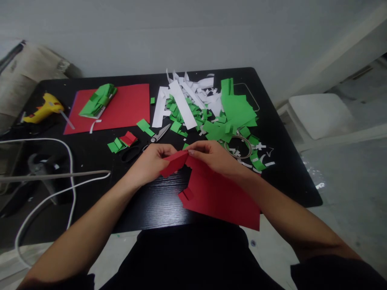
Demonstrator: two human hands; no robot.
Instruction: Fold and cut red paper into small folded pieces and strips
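Observation:
My left hand (pixel 152 161) and my right hand (pixel 213 157) meet over the near middle of a black table (pixel 157 201). Both pinch the top edge of a red paper sheet (pixel 220 197) with notched cuts on its left side. The left fingers grip a folded red flap (pixel 173 162) of it, and the right fingertips press the fold beside that. The sheet hangs toward me past the table's front edge. Black-handled scissors (pixel 145 147) lie just beyond my left hand.
Green and white paper scraps (pixel 208 108) pile up at the back. A tape roll (pixel 238 146) lies by my right hand. Another red sheet (pixel 127 106) carries folded green pieces (pixel 98 100). A yellow glue gun (pixel 44 108) and white cable (pixel 71 161) sit left.

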